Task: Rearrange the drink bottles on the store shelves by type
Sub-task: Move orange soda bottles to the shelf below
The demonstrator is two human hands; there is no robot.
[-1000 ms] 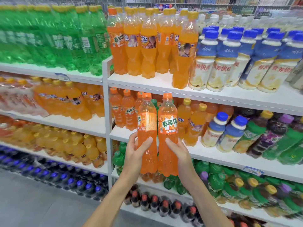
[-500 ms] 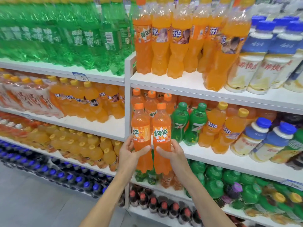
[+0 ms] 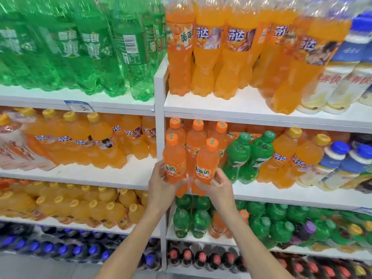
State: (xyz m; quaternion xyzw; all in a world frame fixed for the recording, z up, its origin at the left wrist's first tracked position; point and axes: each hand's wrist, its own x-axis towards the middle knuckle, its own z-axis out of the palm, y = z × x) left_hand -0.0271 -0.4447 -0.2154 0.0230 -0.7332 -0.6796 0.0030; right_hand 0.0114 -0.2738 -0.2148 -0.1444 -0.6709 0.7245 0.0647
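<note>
Left orange soda bottle [image 3: 173,158] and right orange soda bottle [image 3: 207,160] are upright and side by side at the front edge of the second shelf [image 3: 271,193] in the right bay, hard against the white upright post [image 3: 160,117]. Each has an orange cap and a label band low on the body. The left hand [image 3: 160,190] is wrapped round the lower part of the left orange soda bottle from its outer side, with the thumb lying across the front just under the label. The right hand [image 3: 220,189] grips the lower part of the right orange soda bottle in the same way from the other side, its fingers curled round the body. The hands cover both bases, so it is unclear whether the bottles rest on the shelf or are held just off it.

Three more orange-capped bottles [image 3: 196,137] stand directly behind the pair. Just beside the right orange soda bottle are two green 7-Up bottles [image 3: 238,156], then yellow-capped orange bottles [image 3: 283,156] and blue-capped milky drink bottles [image 3: 332,164]. On the shelf above stand large orange soda bottles [image 3: 203,63], with large green bottles [image 3: 90,57] in the left bay.
</note>
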